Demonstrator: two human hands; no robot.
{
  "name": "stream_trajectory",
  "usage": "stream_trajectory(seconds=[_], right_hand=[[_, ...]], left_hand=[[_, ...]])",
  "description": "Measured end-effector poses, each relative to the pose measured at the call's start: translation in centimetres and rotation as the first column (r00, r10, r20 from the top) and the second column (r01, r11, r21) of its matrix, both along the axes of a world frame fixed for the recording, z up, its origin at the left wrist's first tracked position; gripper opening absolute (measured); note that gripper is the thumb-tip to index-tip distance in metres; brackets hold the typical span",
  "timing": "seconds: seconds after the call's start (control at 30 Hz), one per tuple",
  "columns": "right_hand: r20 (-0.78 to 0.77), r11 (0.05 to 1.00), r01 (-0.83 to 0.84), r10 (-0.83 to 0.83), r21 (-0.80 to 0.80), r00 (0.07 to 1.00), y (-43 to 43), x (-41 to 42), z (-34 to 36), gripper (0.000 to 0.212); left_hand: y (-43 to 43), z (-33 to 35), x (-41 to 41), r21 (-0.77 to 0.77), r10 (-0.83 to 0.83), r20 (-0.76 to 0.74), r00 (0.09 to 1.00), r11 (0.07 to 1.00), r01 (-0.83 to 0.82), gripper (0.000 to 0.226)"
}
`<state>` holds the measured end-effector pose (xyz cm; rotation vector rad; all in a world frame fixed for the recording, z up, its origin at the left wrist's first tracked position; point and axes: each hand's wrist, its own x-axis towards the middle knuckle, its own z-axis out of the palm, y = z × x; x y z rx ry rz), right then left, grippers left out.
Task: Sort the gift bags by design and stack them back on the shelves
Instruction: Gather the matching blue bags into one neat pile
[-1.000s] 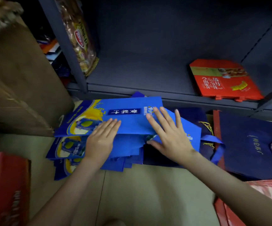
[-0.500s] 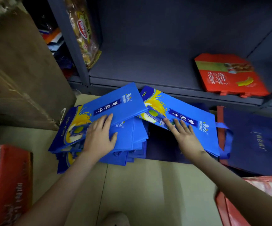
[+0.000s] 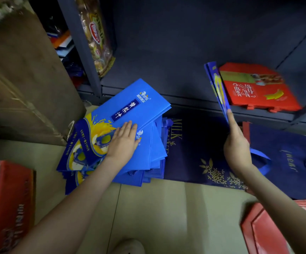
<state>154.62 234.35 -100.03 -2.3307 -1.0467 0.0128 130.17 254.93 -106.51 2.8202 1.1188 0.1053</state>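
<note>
head view, only camera i'm getting. left hand (image 3: 123, 142) is lying flat, fingers spread open, palm down on the top bag of the blue gift bag pile (image 3: 123, 129). pile is sitting on the floor (image 3: 167, 213) just in front of the dark metal shelf (image 3: 167, 74), fanned out and untidy, top bag skewed with its far corner pointing toward the shelf edge.

right hand (image 3: 237, 143) is gripping one blue gift bag (image 3: 217, 87), closed around its lower end, index finger running up along the edge. that bag is standing on edge, nearly edge-on to me, its upper part reaching over the shelf board and sitting just beside the red gift bag (image 3: 258, 88). i can't tell if the two are touching. the red one is lying flat on the shelf, right side.

under and between the arms a navy bag with gold print (image 3: 194, 153) is lying flat on the floor, partly tucked under the blue pile's right edge. another navy bag (image 3: 291, 162) is lying to the right of it, a blue handle loop (image 3: 262, 160) showing by my right wrist.

left side: a brown cardboard box (image 3: 24, 85) is standing against the shelf upright. a clear snack packet (image 3: 97, 35) is leaning at the shelf's left post. red carton (image 3: 7, 202) at bottom left, red bag (image 3: 269, 230) at bottom right, both cut off by the frame.
</note>
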Motion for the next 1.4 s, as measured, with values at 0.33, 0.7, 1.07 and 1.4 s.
stream_trajectory(seconds=[0.33,0.7,1.07,1.4], right_hand=[[0.048,0.978,-0.176,0.182,-0.112,0.982,-0.2,-0.9,0.0,0.09],[0.397,0.828,-0.423,0.552,-0.368,0.734,5.8,-4.4,-0.3,0.09],[0.327,0.545,-0.7,0.838,-0.462,0.437,7.8,-9.0,-3.4,0.053],[-0.502,0.882,-0.446,0.319,-0.152,0.803,6.7,-5.9,-2.2,0.075]], left_hand=[[1.5,-1.0,1.4,0.047,-0.006,-0.339,0.941,0.999,0.023,0.062],[-2.5,-1.7,-5.9,0.276,-0.387,0.041,0.921,0.891,0.361,0.058],[-2.4,0.6,-3.5,-0.029,-0.232,0.083,0.969,0.972,0.235,0.08],[-0.4,-1.9,-6.3,-0.28,-0.176,-0.113,0.978,0.95,0.139,0.101]])
